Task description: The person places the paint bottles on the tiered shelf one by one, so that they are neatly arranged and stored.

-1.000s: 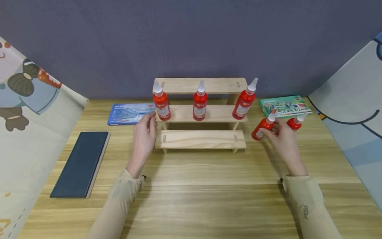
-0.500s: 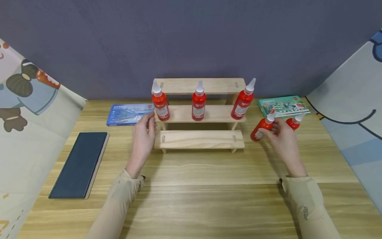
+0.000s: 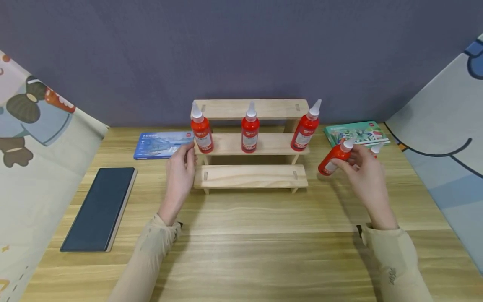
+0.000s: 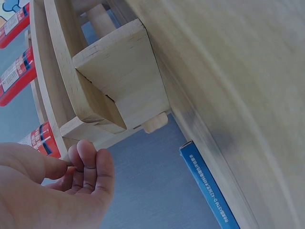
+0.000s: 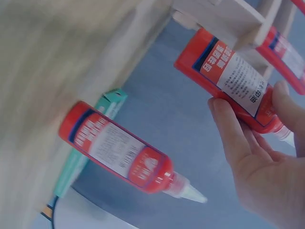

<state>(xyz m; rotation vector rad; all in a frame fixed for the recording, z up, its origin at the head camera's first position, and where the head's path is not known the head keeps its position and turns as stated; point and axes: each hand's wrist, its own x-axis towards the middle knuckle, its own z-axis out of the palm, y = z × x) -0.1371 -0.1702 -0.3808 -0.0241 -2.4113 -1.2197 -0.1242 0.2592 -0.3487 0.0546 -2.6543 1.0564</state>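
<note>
In the head view, my right hand (image 3: 364, 176) grips a red stamp ink bottle (image 3: 331, 160) with a white pointed nozzle. This bottle (image 5: 228, 78) leans left, off the table, right of the wooden step rack (image 3: 253, 176). Behind the hand stands another red ink bottle (image 5: 116, 148), mostly hidden in the head view. Several more bottles stand on the middle step: one at the left end (image 3: 202, 136), one in the centre (image 3: 250, 136), one at the right end (image 3: 305, 133). With curled fingers, my left hand (image 3: 181, 174) pinches the left end of the middle step.
A flat blue box (image 3: 160, 144) lies left of the rack, and a green box (image 3: 356, 133) lies to its right at the back. Nearer on the left is a dark notebook (image 3: 99, 209). A grey wall (image 3: 241, 46) closes off the back.
My right hand has raised the gripped bottle slightly and shifted a little right, covering more of the bottle behind. My left hand stays at the rack's end. The head view has drifted slightly.
</note>
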